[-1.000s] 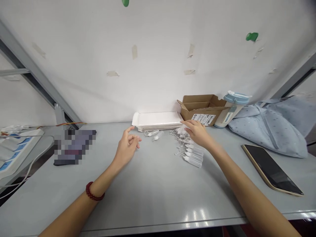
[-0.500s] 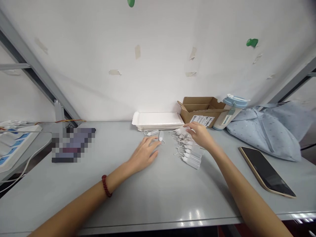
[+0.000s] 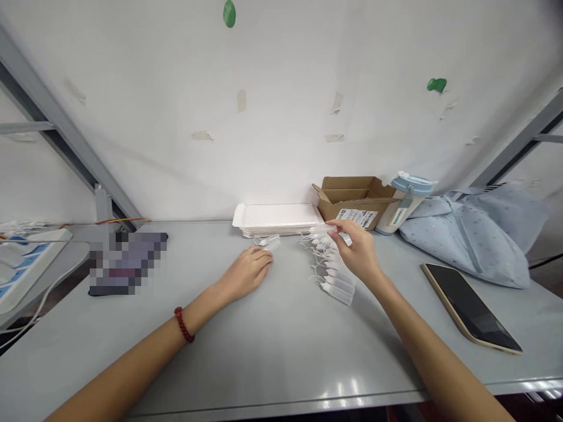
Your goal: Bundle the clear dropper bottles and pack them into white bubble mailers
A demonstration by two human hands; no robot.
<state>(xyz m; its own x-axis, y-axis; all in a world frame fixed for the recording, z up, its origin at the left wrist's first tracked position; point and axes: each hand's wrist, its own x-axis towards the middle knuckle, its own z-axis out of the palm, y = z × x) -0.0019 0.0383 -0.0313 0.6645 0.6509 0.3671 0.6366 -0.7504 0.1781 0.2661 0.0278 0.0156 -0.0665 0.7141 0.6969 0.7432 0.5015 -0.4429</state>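
Small translucent plastic dropper bottles with thin white loops at their tips lie in a slanting row (image 3: 338, 288) right of centre on the grey table (image 3: 281, 351). At the far end of that row my right hand (image 3: 358, 249) pinches the end of one bottle (image 3: 323, 229) between thumb and fingertips. To the left, my left hand (image 3: 248, 271) is low over the table, its fingers bent together on a small bottle (image 3: 269, 246) that lies against another; its fingers partly hide it. A red bead bracelet is on the left wrist.
Behind the bottles lies a stack of white padded envelopes (image 3: 277, 217). An open cardboard box (image 3: 352, 205), a blue-lidded cup (image 3: 400, 208) and a light blue fabric bag (image 3: 466, 240) stand to its right. A phone (image 3: 472, 308) lies front right, a power strip (image 3: 26, 266) far left.
My left hand has drawn in its fingers and brought the loose bottle left, alongside the other one. My right hand now pinches a bottle at the row's far end. The view has shifted slightly.
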